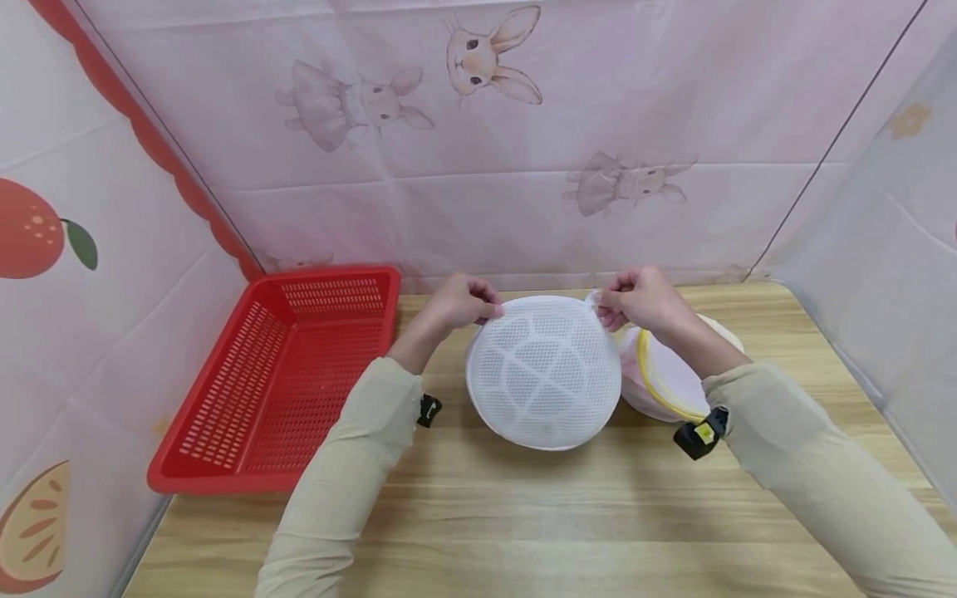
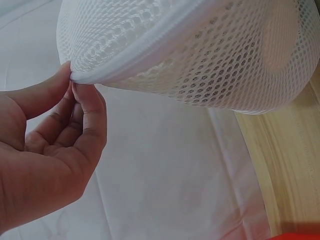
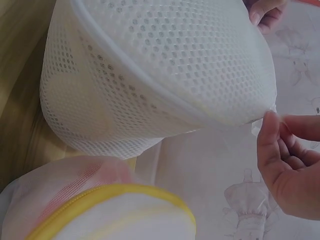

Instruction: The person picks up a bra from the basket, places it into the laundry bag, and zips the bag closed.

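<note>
A white mesh laundry bag (image 1: 544, 374), round and stiff-rimmed, stands on the wooden table between both hands. My left hand (image 1: 469, 301) pinches its rim at the upper left; thumb and forefinger meet on the piped edge in the left wrist view. At the upper right, my right hand (image 1: 635, 299) pinches a small bit at the bag's edge, seen closer in the right wrist view. Just right of it sits a second mesh bag (image 3: 100, 195), white and pink with a yellow zipper trim, partly behind my right forearm. A pale shape shows faintly through the white mesh.
A red plastic basket (image 1: 262, 473) with slotted walls stands at the left of the table (image 1: 523, 515). Behind the table hangs a pink cloth backdrop (image 1: 478, 216) with rabbit prints. Patterned side panels bound the left and right.
</note>
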Demonstrator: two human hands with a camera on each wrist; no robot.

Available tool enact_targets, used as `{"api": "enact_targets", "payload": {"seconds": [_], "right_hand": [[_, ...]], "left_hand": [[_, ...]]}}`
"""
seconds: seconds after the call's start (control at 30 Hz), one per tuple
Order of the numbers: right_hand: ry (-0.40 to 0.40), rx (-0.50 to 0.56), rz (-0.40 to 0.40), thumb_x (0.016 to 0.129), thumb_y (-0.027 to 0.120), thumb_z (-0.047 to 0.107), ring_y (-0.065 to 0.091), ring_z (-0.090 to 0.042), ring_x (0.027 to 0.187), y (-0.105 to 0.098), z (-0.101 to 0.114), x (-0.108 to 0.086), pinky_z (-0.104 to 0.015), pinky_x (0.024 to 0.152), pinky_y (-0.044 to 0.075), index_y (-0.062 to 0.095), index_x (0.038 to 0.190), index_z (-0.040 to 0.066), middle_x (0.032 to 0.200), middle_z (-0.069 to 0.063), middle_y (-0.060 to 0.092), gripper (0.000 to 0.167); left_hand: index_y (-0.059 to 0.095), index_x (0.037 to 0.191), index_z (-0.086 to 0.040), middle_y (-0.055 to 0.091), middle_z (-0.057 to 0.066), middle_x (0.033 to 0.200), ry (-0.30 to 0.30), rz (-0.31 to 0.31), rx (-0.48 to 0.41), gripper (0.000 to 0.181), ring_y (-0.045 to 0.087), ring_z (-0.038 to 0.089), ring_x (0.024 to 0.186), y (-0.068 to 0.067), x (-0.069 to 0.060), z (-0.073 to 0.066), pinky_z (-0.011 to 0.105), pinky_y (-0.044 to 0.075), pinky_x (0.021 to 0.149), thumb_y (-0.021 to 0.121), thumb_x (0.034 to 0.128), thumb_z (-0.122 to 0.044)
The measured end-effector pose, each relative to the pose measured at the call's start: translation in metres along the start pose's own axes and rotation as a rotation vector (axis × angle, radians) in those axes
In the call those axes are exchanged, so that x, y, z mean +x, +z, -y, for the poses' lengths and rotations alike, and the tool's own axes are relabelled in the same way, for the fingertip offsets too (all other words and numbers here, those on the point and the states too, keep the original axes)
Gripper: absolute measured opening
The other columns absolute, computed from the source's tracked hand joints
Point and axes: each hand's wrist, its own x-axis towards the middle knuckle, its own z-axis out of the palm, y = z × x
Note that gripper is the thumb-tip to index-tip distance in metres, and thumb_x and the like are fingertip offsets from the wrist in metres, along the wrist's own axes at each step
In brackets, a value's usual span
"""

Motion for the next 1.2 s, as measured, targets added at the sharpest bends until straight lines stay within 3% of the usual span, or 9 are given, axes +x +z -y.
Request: {"api": "enact_targets", "payload": {"seconds": [0.33, 0.6, 0.77, 0.97, 1.2], "right_hand": [[-0.035, -0.042, 0.007, 0.090, 0.055, 0.004, 0.058, -0.014, 0.061, -0.004, -0.021, 0.001, -0.031, 0.060, 0.054, 0.053, 0.090, -0.014, 0.074, -0.010, 0.061, 0.018], [0.039, -0.006, 0.044, 0.087, 0.056, -0.001, 0.058, -0.014, 0.063, -0.003, -0.043, -0.005, -0.029, 0.059, 0.054, 0.052, 0.096, -0.016, 0.073, -0.005, 0.061, 0.018], [0.072, 0.007, 0.097, 0.086, 0.054, -0.004, 0.059, -0.015, 0.063, 0.001, -0.051, -0.008, -0.029, 0.059, 0.054, 0.052, 0.095, -0.017, 0.072, -0.007, 0.060, 0.016], [0.082, 0.008, 0.120, 0.086, 0.054, -0.004, 0.061, -0.017, 0.060, 0.005, -0.058, -0.008, -0.031, 0.058, 0.054, 0.052, 0.096, -0.017, 0.071, -0.009, 0.060, 0.017], [0.079, -0.007, 0.095, 0.087, 0.054, -0.003, 0.061, -0.016, 0.058, 0.009, -0.059, -0.008, -0.031, 0.057, 0.054, 0.052, 0.094, -0.017, 0.070, -0.011, 0.061, 0.016]], "left_hand": [[0.062, 0.094, 0.006, 0.056, 0.011, 0.086, 0.004, -0.002, -0.091, 0.014, 0.055, 0.019, 0.076, 0.001, 0.010, 0.012, 0.035, 0.051, 0.081, 0.064, 0.0823, 0.000], [0.061, 0.099, 0.007, 0.057, 0.013, 0.091, -0.044, -0.065, -0.147, 0.017, 0.055, 0.021, 0.082, 0.000, 0.019, 0.029, 0.034, 0.051, 0.081, 0.063, 0.0832, 0.000], [0.060, 0.099, 0.010, 0.056, 0.012, 0.085, -0.049, -0.098, -0.192, 0.017, 0.056, 0.018, 0.077, 0.000, 0.022, 0.035, 0.035, 0.051, 0.082, 0.062, 0.0832, 0.002], [0.060, 0.097, 0.011, 0.055, 0.009, 0.079, -0.042, -0.110, -0.203, 0.017, 0.052, 0.013, 0.068, -0.001, 0.023, 0.041, 0.038, 0.050, 0.082, 0.061, 0.0819, 0.006], [0.061, 0.102, 0.009, 0.059, 0.014, 0.090, -0.070, -0.110, -0.186, 0.021, 0.055, 0.015, 0.072, -0.002, 0.024, 0.045, 0.035, 0.051, 0.080, 0.062, 0.0819, 0.004]]}}
